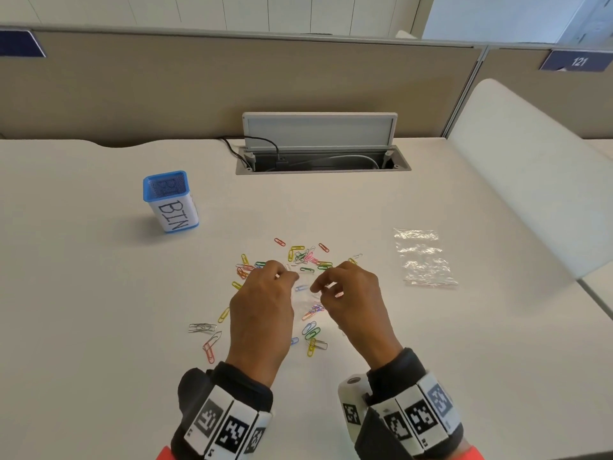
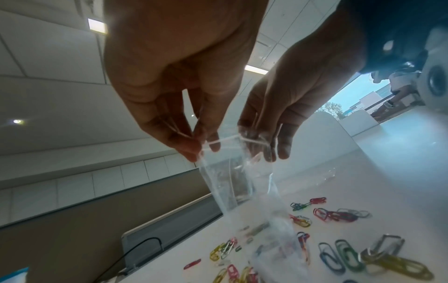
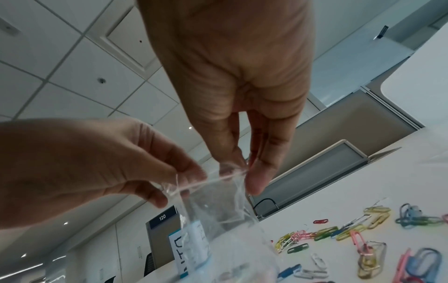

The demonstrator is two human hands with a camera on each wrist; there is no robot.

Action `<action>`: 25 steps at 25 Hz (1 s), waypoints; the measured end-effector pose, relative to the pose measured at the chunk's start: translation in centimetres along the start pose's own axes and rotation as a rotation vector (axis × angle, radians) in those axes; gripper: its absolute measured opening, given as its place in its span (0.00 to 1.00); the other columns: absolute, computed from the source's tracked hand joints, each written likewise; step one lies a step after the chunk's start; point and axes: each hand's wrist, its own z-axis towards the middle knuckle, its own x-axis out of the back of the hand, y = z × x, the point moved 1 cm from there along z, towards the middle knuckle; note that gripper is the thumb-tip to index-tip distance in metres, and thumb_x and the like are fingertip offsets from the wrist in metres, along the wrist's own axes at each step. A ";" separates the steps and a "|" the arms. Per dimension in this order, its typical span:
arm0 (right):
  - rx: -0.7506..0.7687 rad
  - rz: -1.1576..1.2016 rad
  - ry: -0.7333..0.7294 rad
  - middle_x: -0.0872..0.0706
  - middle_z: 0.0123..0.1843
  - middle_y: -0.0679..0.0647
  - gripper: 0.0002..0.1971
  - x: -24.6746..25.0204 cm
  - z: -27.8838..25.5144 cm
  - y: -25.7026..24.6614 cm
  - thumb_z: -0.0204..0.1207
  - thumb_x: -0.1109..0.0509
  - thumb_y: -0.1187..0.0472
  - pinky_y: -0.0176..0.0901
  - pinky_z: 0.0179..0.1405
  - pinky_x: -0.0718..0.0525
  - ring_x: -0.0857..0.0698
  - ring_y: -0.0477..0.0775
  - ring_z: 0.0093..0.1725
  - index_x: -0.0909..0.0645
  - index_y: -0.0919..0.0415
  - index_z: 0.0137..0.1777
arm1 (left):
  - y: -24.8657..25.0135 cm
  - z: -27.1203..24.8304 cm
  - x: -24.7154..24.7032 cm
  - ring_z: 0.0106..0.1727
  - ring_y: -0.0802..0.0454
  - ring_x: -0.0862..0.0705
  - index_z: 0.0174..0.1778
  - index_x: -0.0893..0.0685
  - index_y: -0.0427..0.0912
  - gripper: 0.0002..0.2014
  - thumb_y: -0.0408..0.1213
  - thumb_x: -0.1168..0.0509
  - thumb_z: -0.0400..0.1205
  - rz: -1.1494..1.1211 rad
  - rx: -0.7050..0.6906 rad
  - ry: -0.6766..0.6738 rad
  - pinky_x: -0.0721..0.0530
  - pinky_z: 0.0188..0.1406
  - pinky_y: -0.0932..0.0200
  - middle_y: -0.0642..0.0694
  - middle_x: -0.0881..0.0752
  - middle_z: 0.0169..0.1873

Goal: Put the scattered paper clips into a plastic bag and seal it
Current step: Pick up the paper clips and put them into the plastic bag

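We hold a small clear zip bag (image 2: 242,181) up over the white desk (image 1: 99,293), one corner of its mouth in each hand. The left hand (image 1: 262,303) pinches the left end of the zip strip between thumb and fingertips, and the right hand (image 1: 351,300) pinches the right end in the same way; the other fingers are loosely curled and hold nothing else. The bag hangs down between the two hands, with its bottom close to the desk. The coloured paper clips (image 1: 305,257) lie scattered on the desk below and around our hands, and we see none that is surely inside the bag.

What could go wrong, in our judgement: the film is thin and slippery, so a corner may slip from a pinch when we pull the mouth apart. The bag may also stay stuck shut if both layers are caught in one pinch. Clips linked together may snag on the mouth and fall back on the desk.

Hard to make out: if the mouth is already parted, and if the clips seen through the film are inside or behind it. From the head view the bag is nearly invisible. A pile of spare clear bags (image 1: 424,257) lies to the right, and a blue mesh cup marked BIN (image 1: 170,202) stands far left
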 end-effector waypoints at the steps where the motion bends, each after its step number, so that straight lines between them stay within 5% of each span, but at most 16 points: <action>1: -0.012 0.041 -0.020 0.21 0.38 0.43 0.12 0.1 0.1 0.1 0.70 0.33 0.74 0.26 0.31 0.25 0.14 0.52 0.40 0.12 0.59 0.40 | -0.2 0.1 0.1 0.58 0.46 0.16 0.60 0.16 0.40 0.16 0.31 0.30 0.75 0.001 0.037 0.000 0.14 0.50 0.55 0.42 0.15 0.59; 4: -0.059 0.194 -0.004 0.13 0.42 0.45 0.11 1.0 0.7 1.0 0.69 0.31 0.71 0.26 0.37 0.18 0.13 0.43 0.39 0.12 0.55 0.39 | -0.5 0.0 0.3 0.59 0.45 0.17 0.60 0.17 0.38 0.16 0.30 0.32 0.76 0.008 0.059 0.011 0.15 0.51 0.53 0.42 0.15 0.60; 7: -0.168 0.061 0.074 0.12 0.53 0.56 0.11 2.3 2.0 3.9 0.69 0.25 0.65 0.29 0.46 0.19 0.14 0.50 0.49 0.14 0.56 0.52 | -0.8 0.0 0.9 0.59 0.45 0.18 0.61 0.18 0.38 0.17 0.35 0.32 0.77 0.018 0.072 0.020 0.15 0.48 0.55 0.43 0.15 0.60; 10: -0.315 -0.312 -0.192 0.24 0.67 0.62 0.37 2.8 2.8 6.6 0.62 0.18 0.55 0.51 0.64 0.25 0.27 0.64 0.67 0.27 0.58 0.71 | -1.3 0.0 1.7 0.60 0.47 0.20 0.63 0.19 0.40 0.17 0.36 0.33 0.77 0.042 0.095 0.044 0.16 0.48 0.58 0.44 0.15 0.61; 13: -0.295 -0.453 -0.381 0.29 0.67 0.60 0.46 2.0 2.5 7.3 0.55 0.16 0.49 0.54 0.68 0.27 0.32 0.62 0.68 0.31 0.58 0.73 | -1.4 0.0 2.2 0.61 0.47 0.22 0.63 0.19 0.40 0.17 0.36 0.34 0.78 0.031 0.120 0.046 0.17 0.51 0.58 0.44 0.15 0.61; 18: -0.146 -0.412 -0.359 0.21 0.60 0.57 0.28 0.3 2.1 6.8 0.58 0.16 0.56 0.43 0.57 0.20 0.23 0.56 0.59 0.18 0.58 0.60 | -1.4 0.1 1.4 0.64 0.51 0.25 0.68 0.23 0.42 0.19 0.38 0.37 0.80 -0.008 0.122 0.008 0.19 0.56 0.62 0.47 0.20 0.65; 21: -0.099 -0.415 -0.337 0.15 0.56 0.58 0.16 -0.3 1.9 6.3 0.65 0.20 0.60 0.37 0.46 0.24 0.22 0.51 0.48 0.14 0.61 0.52 | -1.4 0.2 0.8 0.64 0.51 0.23 0.66 0.22 0.40 0.16 0.37 0.40 0.82 -0.064 0.117 0.011 0.19 0.56 0.64 0.46 0.19 0.64; 25: -0.112 -0.370 -0.307 0.12 0.54 0.59 0.10 -0.6 1.7 6.1 0.69 0.24 0.63 0.37 0.44 0.26 0.23 0.49 0.45 0.13 0.64 0.50 | -1.3 0.2 0.4 0.64 0.53 0.23 0.64 0.20 0.41 0.15 0.36 0.42 0.83 -0.115 0.083 0.024 0.23 0.56 0.67 0.47 0.18 0.64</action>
